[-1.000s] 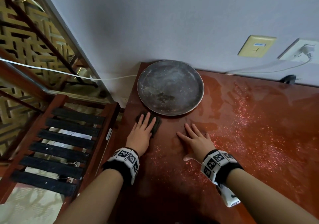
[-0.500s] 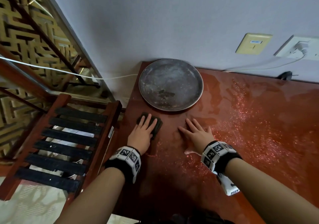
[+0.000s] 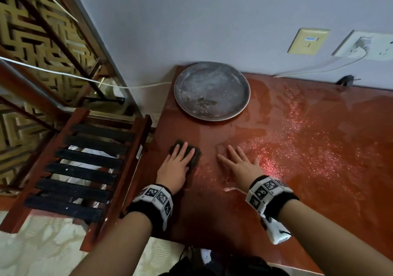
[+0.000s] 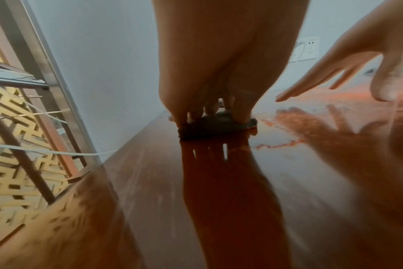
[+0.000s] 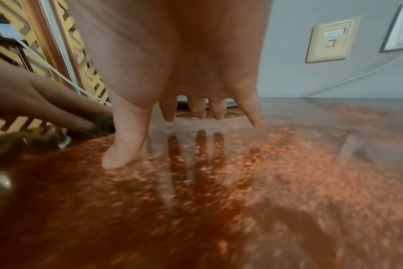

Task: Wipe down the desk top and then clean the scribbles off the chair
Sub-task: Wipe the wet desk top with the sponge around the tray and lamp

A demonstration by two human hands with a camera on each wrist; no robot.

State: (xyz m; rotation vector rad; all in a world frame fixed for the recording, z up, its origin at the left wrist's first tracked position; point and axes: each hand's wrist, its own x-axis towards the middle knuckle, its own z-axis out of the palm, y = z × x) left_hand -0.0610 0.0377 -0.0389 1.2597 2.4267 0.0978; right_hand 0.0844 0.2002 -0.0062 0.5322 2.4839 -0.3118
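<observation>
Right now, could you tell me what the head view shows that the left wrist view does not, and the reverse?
Only the head view shows the round tray at the desk's back corner and the slatted chair beside the desk. Only the left wrist view shows the left hand's fingertips pressing down on the dark cloth from underneath the palm. Both show the left hand, the cloth, the right hand spread flat, and the wet desk top.

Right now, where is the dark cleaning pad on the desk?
In the head view, the dark pad lies near the desk's left edge, under the left hand's straight fingers, just in front of the round metal tray.
</observation>
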